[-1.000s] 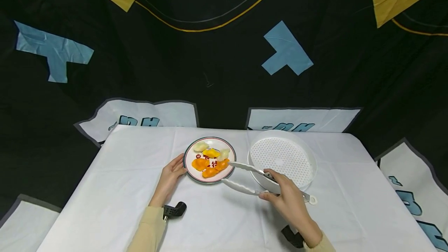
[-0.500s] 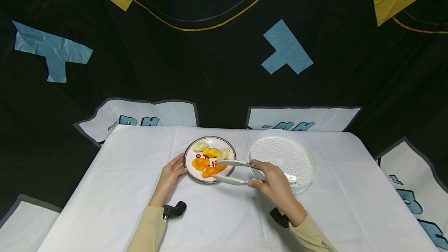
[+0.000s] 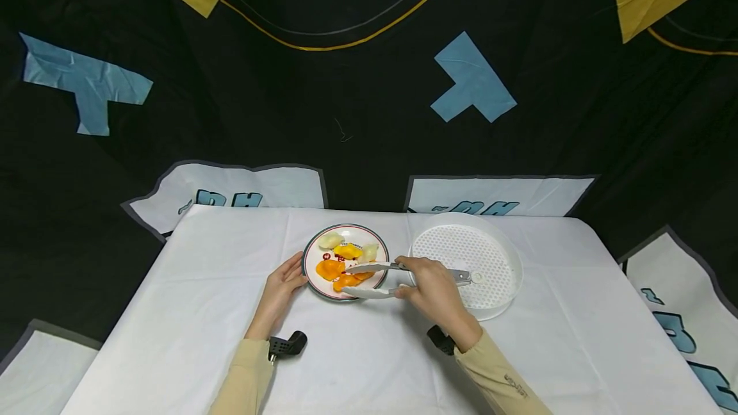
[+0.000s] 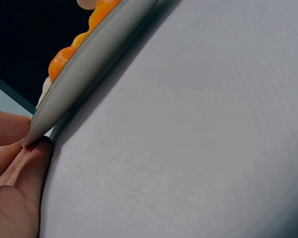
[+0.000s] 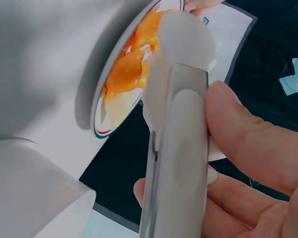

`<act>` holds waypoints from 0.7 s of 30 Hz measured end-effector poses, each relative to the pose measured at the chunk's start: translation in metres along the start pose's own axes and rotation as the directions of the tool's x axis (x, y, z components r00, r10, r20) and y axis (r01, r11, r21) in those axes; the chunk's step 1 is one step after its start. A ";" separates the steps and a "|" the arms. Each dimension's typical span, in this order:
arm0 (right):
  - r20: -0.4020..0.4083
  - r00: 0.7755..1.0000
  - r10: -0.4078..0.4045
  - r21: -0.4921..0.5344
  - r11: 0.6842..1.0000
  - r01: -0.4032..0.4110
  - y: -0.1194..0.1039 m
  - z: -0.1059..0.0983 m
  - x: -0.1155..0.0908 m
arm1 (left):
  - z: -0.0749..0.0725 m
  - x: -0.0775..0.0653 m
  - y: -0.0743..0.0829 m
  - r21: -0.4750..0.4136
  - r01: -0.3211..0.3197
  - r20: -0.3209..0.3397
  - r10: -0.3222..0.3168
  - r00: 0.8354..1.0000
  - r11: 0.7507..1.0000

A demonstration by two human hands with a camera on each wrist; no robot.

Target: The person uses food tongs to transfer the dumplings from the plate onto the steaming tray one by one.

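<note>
My left hand (image 3: 281,288) pinches the left rim of a white plate (image 3: 360,230) with a green edge. In the left wrist view, the thumb lies over the rim of the plate (image 4: 89,74) and the fingers are beneath it. Several dumpling-shaped pieces lie on it: orange ones (image 3: 330,269), a yellow one (image 3: 348,251) and pale ones (image 3: 331,241). White-tipped tongs (image 3: 369,267) are in my right hand (image 3: 434,287), their arms spread. The tips reach over the plate's lower right, around the orange pieces there. The right wrist view shows the thumb on the handle of the tongs (image 5: 181,163).
Right of the plate stands a round white steamer tray (image 3: 461,245) with a perforated bottom, partly behind the tongs and right hand. A white cloth (image 3: 357,364) covers the table. Behind it hangs a black backdrop (image 3: 357,127) with coloured shapes.
My right hand has moved left with the tongs, bringing their tips from the plate's right edge over the orange pieces. The left hand and plate have stayed put.
</note>
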State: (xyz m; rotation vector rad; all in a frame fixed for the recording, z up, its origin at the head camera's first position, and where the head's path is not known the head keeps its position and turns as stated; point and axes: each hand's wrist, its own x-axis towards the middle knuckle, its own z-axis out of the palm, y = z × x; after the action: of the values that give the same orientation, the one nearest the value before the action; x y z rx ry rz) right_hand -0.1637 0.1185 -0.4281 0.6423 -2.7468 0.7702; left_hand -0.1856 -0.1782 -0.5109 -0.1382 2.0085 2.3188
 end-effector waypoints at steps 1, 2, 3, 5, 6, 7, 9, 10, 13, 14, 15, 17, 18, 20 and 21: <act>0.007 1.000 -0.004 -0.012 1.000 0.004 -0.001 0.000 0.002 | 0.000 0.000 0.000 -0.001 -0.001 -0.001 0.001 1.000 1.000; 0.013 1.000 -0.007 -0.019 1.000 0.008 -0.001 0.001 0.004 | 0.000 0.000 0.000 -0.002 -0.002 -0.001 0.002 1.000 1.000; 0.023 1.000 -0.009 -0.023 1.000 0.010 -0.002 0.001 0.006 | 0.000 0.000 0.000 0.000 -0.001 -0.003 0.001 1.000 1.000; 0.040 0.999 -0.014 -0.029 0.999 0.015 -0.003 0.002 0.010 | 0.000 0.000 0.000 -0.005 0.000 -0.007 0.000 1.000 1.000; 0.047 0.999 -0.018 -0.032 0.999 0.020 -0.003 0.002 0.011 | 0.000 0.000 -0.001 -0.002 0.000 -0.007 0.000 1.000 1.000; 0.053 0.998 -0.022 -0.035 0.999 0.024 -0.004 0.002 0.013 | 0.000 0.001 -0.001 -0.006 0.004 -0.010 -0.004 1.000 1.000; 0.060 0.998 -0.026 -0.038 0.999 0.029 -0.004 0.003 0.014 | 0.000 0.001 -0.001 -0.007 0.010 -0.015 -0.010 1.000 1.000; 0.058 0.998 -0.028 -0.038 0.999 0.030 -0.005 0.004 0.015 | 0.000 0.001 -0.001 -0.012 0.010 -0.016 -0.010 1.000 1.000; 0.046 0.999 -0.026 -0.034 0.999 0.028 -0.006 0.005 0.017 | 0.000 0.002 -0.001 -0.014 0.008 -0.020 -0.009 1.000 1.000; 0.041 0.999 -0.023 -0.033 0.999 0.024 -0.006 0.006 0.017 | 0.000 0.002 -0.001 -0.013 0.007 -0.020 -0.007 1.000 1.000; 0.034 0.999 -0.019 -0.033 0.999 0.020 -0.006 0.007 0.017 | 0.000 0.002 -0.001 -0.012 0.007 -0.020 -0.007 1.000 1.000; 0.016 1.000 -0.013 -0.035 0.999 0.014 -0.006 0.008 0.016 | 0.000 0.001 -0.001 -0.010 0.004 -0.014 -0.004 1.000 1.000; 0.006 1.000 -0.010 -0.038 0.999 0.010 -0.006 0.009 0.016 | 0.000 0.001 0.000 -0.011 0.004 -0.010 -0.004 1.000 1.000; -0.013 1.000 -0.003 -0.040 0.999 0.002 -0.005 0.011 0.015 | 0.000 0.000 0.000 -0.012 0.006 -0.003 -0.006 1.000 1.000; -0.025 1.000 0.000 -0.035 0.999 -0.001 -0.005 0.011 0.014 | -0.001 -0.001 0.000 -0.013 0.004 0.002 -0.004 1.000 1.000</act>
State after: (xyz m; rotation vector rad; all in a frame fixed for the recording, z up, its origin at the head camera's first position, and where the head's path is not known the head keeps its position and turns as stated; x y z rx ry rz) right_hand -0.1748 0.1040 -0.4307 0.6212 -2.7318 0.7240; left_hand -0.1849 -0.1788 -0.5105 -0.1409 1.9909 2.3286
